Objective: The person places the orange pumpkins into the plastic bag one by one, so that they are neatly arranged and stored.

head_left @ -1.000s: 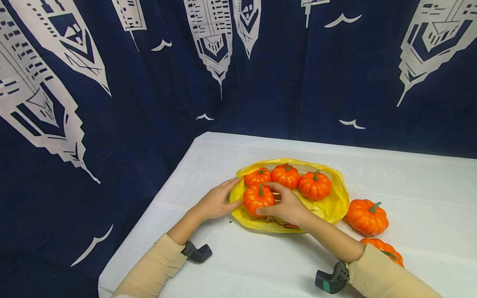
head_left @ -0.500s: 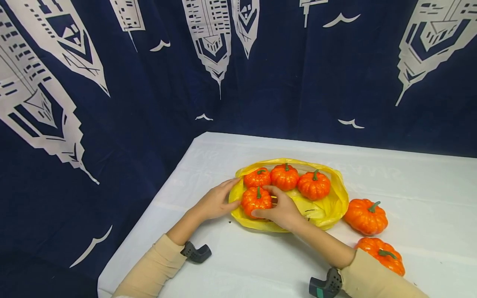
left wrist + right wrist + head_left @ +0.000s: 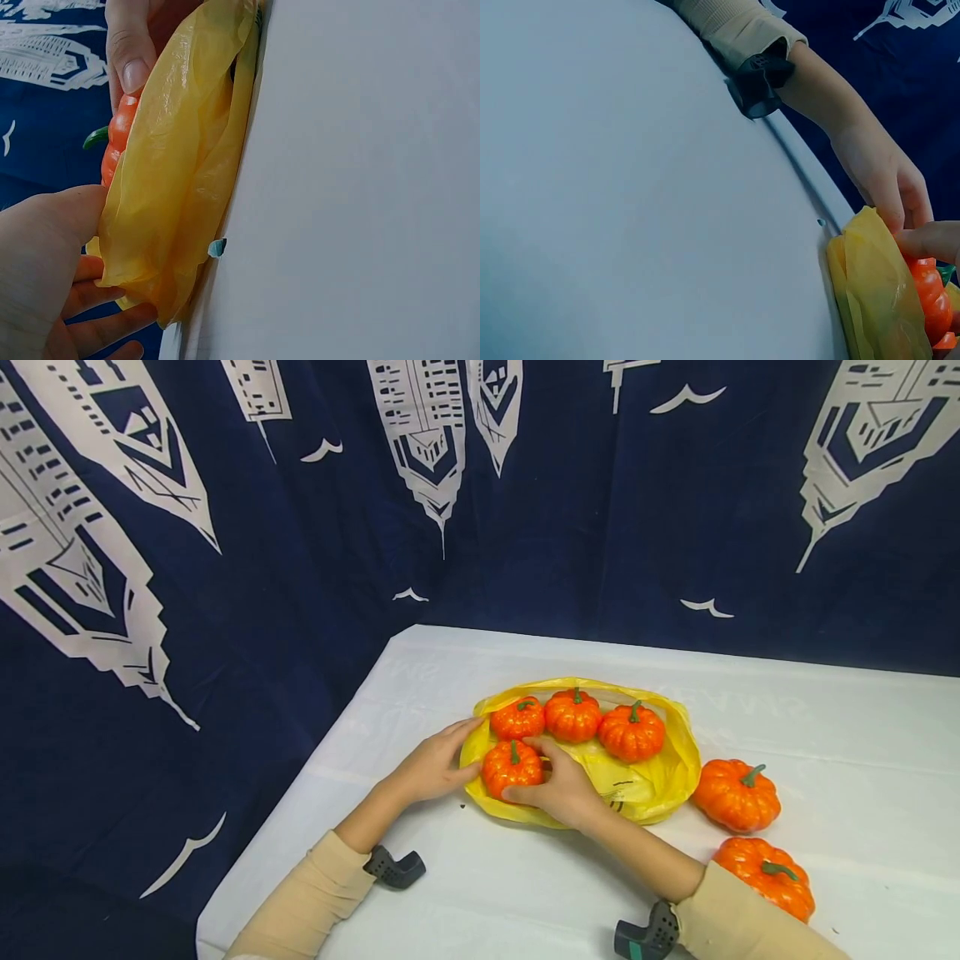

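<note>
- Yellow bag [image 3: 681, 752] lies on the white counter [image 3: 487, 893], its mouth spread wide and facing up. As a judgement, the work is past halfway: four of the six pumpkins [image 3: 632, 732] in sight are within its rim.
- Right hand [image 3: 566, 787] reaches in over the near rim, fingers and thumb curved round the front pumpkin [image 3: 512, 768], which sits upright inside the bag at the left. It looks nearly placed but not yet let go; whether it rests on the bottom cannot be told.
- Left hand [image 3: 427, 768] touches the bag's left end, fingers relaxed with a wide gap to the thumb; it seems to be steadying the rim.
- Near outside pumpkin [image 3: 767, 878] rests tilted on the counter, and the far outside pumpkin [image 3: 738, 796] leans just beside the bag's right end. Neither has a hand on it, so these two appear to be what is left.
- Three back pumpkins [image 3: 572, 717] stand in a row along the bag's far side, free of any grip; they look done.
- Small scrap [image 3: 462, 806] lies on the counter near the bag's left end, too small to identify.
</note>
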`<state>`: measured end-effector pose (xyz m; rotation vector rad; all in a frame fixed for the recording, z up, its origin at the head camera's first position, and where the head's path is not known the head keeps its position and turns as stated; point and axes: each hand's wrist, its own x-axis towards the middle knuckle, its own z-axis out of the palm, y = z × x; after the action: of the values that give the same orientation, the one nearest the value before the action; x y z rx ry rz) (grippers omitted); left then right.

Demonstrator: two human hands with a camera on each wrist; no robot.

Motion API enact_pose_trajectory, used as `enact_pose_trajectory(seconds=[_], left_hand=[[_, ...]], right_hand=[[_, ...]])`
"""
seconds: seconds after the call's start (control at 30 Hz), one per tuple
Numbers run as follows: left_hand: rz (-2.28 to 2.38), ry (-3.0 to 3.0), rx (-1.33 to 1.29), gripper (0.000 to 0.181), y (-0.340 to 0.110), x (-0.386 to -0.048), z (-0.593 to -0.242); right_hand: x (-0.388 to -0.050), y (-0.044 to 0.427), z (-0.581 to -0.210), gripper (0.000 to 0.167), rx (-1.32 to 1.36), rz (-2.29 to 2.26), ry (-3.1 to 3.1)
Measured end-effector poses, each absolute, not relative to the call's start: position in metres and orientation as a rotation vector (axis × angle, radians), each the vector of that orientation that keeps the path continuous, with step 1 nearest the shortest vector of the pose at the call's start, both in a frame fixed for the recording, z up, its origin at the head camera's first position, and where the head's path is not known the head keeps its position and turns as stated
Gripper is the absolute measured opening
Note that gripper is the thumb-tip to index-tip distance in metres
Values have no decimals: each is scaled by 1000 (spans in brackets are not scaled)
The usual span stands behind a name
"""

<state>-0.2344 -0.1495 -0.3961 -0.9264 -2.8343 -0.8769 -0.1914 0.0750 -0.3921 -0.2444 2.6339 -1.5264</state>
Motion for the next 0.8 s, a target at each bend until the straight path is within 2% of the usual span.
enact_pose_trajectory(seconds=[0.37, 0.8], left_hand=[[-879, -2827, -932, 70, -150, -234, -397], [-887, -2839, -913, 70, -150, -235, -396]], right_hand=[[-192, 74, -390, 77, -268, -1474, 2671], [-194, 76, -388, 83, -247, -1486, 2622]])
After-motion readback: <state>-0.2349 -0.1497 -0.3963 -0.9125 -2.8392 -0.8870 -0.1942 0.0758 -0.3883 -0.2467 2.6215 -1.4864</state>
